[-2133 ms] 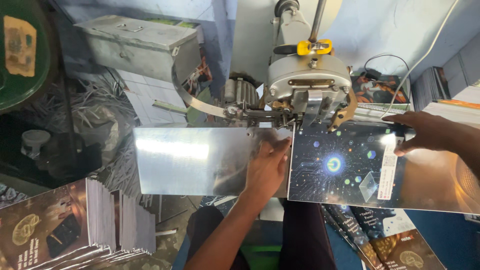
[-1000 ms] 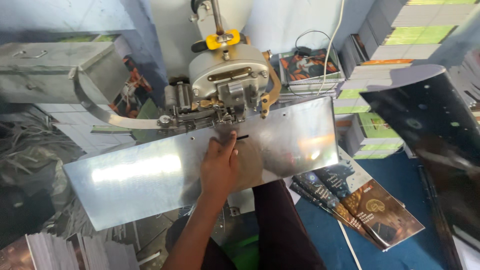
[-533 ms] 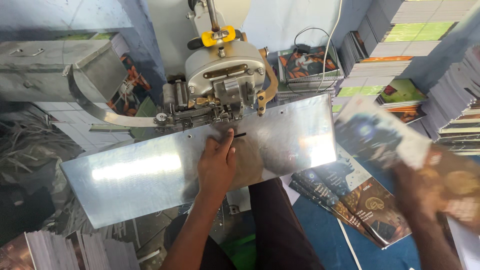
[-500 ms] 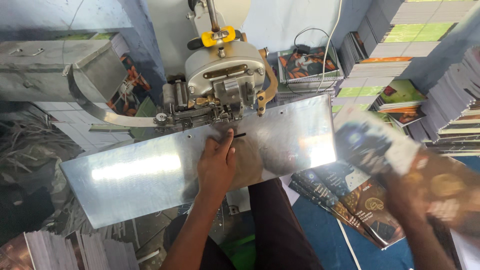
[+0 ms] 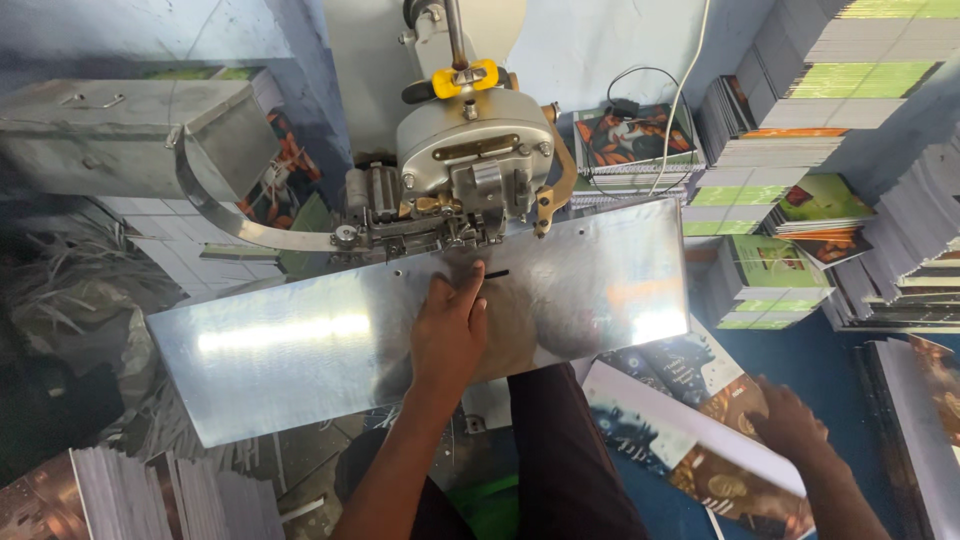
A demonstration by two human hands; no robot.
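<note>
Far left there's a grey metal box (image 5: 120,135) up on a shelf, with a heap of shredded paper trimmings (image 5: 70,300) below it, and a stack of printed booklets (image 5: 150,495) down in the near left corner. A curved metal arm runs from the box across to the machine.

In the middle sits the shiny metal plate (image 5: 300,345), tilted a bit, with the stitching machine head (image 5: 470,170) right behind it. The left hand (image 5: 450,330) lies flat on the plate, fingers spread and pressed down, holding nothing, fingertips almost touching the little dark slot (image 5: 493,273) under the head. That's the bit that bugs me: if the head fires while those fingers sit so close to the slot, they could get caught.

Over on the right, low down, the right hand (image 5: 795,425) is on a glossy dark printed cover (image 5: 690,440) lying on the loose pile by the knee. Whether it's pinching the sheet or only resting on it I can't tell, the fingers are blurry. The cover looks slick and floppy, so a sloppy grab could bend it or drag its neighbours along.

Far right, tall stacks of books (image 5: 800,120) with green and orange covers line the wall, some leaning. A bump from that elbow could tip one.
</note>
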